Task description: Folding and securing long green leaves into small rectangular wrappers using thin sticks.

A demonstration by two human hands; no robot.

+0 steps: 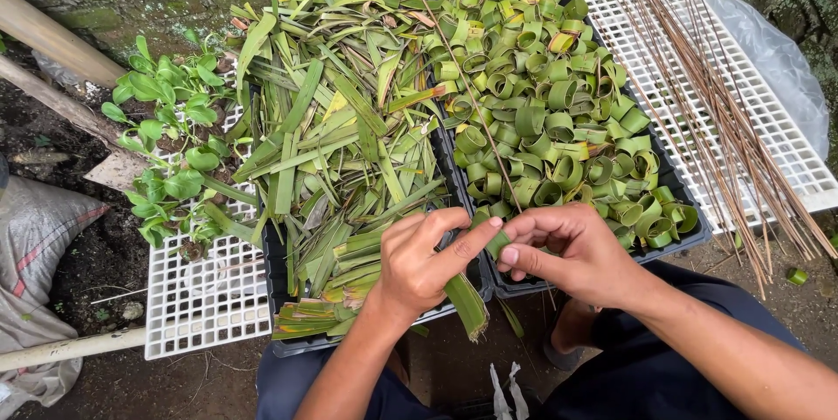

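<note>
My left hand (419,258) pinches a long green leaf strip (467,302) whose free end hangs down toward my lap. My right hand (567,250) grips the same strip at its upper end, fingertips meeting the left thumb over the black trays' near edge. A thin brown stick (476,106) runs from between my hands up across the right tray. The left black tray (281,346) holds a heap of flat cut leaf strips (340,132). The right black tray (690,241) is filled with several rolled leaf rings (541,88).
A white plastic grid (205,306) lies under the trays at left, another white plastic grid (786,136) at right with a bundle of thin brown sticks (716,114). Small leafy plants (170,136) grow at left. A grey sack (35,245) and bamboo poles (52,36) lie on the dirt.
</note>
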